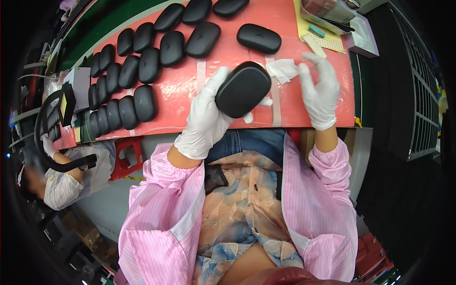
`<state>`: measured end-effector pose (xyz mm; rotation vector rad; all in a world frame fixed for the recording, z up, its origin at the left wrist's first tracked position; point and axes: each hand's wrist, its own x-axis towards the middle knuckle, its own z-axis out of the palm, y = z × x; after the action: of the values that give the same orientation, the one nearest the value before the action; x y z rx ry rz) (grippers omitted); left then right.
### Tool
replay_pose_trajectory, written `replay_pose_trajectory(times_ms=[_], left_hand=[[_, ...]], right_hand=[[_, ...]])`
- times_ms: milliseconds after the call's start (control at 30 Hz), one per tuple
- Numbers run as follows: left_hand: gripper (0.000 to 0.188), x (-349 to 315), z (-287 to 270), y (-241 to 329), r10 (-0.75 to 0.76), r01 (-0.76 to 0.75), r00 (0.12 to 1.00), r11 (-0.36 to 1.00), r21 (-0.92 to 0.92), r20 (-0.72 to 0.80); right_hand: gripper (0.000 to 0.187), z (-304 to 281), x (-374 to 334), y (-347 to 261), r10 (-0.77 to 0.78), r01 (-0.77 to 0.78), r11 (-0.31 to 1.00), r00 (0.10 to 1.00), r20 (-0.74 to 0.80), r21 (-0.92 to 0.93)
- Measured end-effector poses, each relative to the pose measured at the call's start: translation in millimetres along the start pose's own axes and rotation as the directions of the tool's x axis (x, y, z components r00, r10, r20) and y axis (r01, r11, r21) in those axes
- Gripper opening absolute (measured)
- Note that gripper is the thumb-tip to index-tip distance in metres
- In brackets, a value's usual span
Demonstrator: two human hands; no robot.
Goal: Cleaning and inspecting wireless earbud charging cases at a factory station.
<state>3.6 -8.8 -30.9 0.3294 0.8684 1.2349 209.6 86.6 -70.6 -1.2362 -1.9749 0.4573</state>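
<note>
My left hand (205, 118), in a white glove, grips a smooth black oval case (243, 89) above the front of the red mat. Its fingertips show past the case's lower right side; the rest of the fingers are hidden under it. My right hand (320, 92), also gloved, is over the mat to the right, thumb and fingers apart, nothing visible between them. By its thumb lies a crumpled white cloth (283, 70); whether they touch I cannot tell. Just beyond the fingertips is a cream-coloured bar (313, 45). Another black case (259, 38) rests alone beyond the held one.
Several black cases (149, 65) stand in rows across the left of the red mat (171, 111). At the far right are a yellow sheet (335, 43), a small green block (316, 31) and a white box (363, 38). A co-worker (66, 183) sits left, beside a black curved arm (40, 128).
</note>
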Motion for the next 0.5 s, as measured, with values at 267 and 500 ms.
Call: replay_pose_trajectory(times_ms=[267, 500], left_hand=[[0.05, 4.9, 2.4, 4.8, 0.12, -0.119, 0.993, 0.99, -0.072, 0.009], [0.048, -5.7, 1.9, 6.0, 0.004, -0.003, 1.0, 0.999, 0.053, -0.022]], right_hand=[[0.024, 3.8, -9.1, -31.2, -0.312, 0.309, 0.948, 0.949, 0.035, 0.082], [0.033, 3.5, 13.4, -59.9, -0.401, 0.403, 0.915, 0.913, 0.074, -0.005]])
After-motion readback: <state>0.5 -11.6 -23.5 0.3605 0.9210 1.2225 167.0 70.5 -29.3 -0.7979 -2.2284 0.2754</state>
